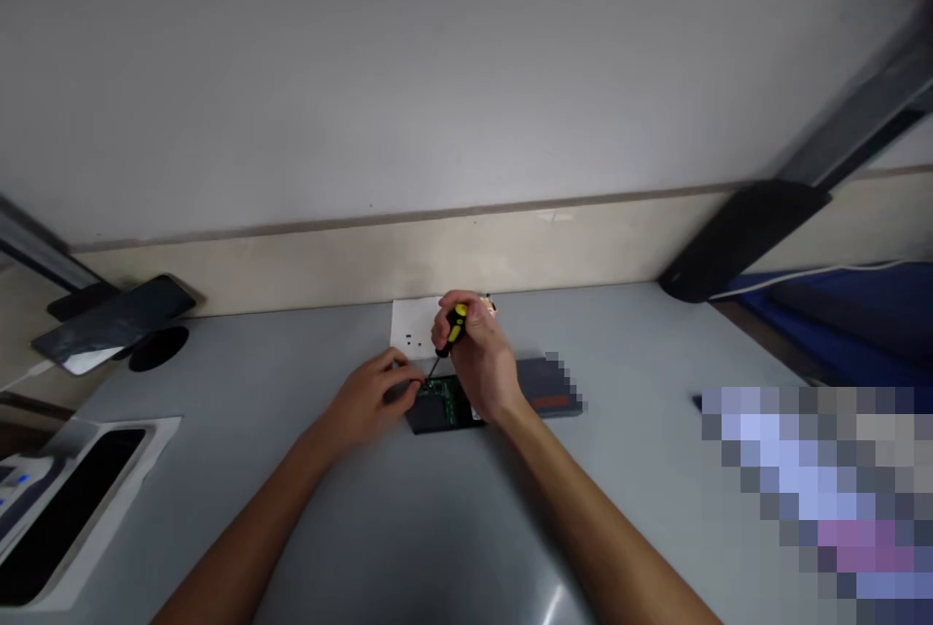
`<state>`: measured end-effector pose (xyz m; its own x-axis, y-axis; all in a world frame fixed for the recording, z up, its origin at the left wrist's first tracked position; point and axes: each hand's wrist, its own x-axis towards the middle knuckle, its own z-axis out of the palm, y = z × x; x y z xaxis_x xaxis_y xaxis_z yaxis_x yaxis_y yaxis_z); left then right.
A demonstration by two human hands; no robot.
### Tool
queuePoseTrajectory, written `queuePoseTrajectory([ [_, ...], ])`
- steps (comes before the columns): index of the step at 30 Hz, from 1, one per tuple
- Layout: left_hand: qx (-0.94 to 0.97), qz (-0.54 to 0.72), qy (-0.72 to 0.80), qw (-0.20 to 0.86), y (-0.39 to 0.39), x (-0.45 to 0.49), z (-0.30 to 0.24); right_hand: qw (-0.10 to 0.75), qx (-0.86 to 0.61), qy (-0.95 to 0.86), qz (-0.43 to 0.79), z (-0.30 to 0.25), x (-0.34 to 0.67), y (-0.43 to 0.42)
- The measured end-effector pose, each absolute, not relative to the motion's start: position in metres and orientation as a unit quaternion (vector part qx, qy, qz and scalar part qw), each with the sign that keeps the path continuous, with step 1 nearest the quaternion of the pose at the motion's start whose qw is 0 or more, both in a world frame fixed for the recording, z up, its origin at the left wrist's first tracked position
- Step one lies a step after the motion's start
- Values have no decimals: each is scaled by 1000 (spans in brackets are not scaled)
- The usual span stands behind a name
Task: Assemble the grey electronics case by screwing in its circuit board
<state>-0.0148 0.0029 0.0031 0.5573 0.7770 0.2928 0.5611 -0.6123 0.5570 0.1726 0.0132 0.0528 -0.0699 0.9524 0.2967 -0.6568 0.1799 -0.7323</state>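
My right hand (481,353) is closed round the yellow-and-black handle of a screwdriver (456,326). Its thin shaft slants down to the upper left part of an opened black device (437,421). A green circuit board (450,399) shows inside the device, which lies flat on the grey table. My left hand (371,397) has its bent fingers and thumb at the device's upper left corner, close to the screwdriver tip. Behind my hands, several tiny dark pieces, perhaps screws, lie on a white sheet (408,319).
Right of the device lies a dark flat piece (543,377), partly pixelated. A phone on a stand (117,319) is at the left, above a large dark phone-like slab (73,513) on white paper. A black stand base (736,241) rises at the right. A wall (466,260) borders the table (619,489).
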Motion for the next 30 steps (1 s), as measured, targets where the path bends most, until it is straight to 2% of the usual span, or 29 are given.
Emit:
queuePoseTrajectory([
  [9,859,260,392,204,3,-15,2,661,-211,-412,591,52,169,12],
  [24,857,260,399,198,1,-13,6,648,-174,-364,646,56,169,7],
  [30,858,266,396,191,1,-11,8,607,-176,-393,667,60,176,11],
])
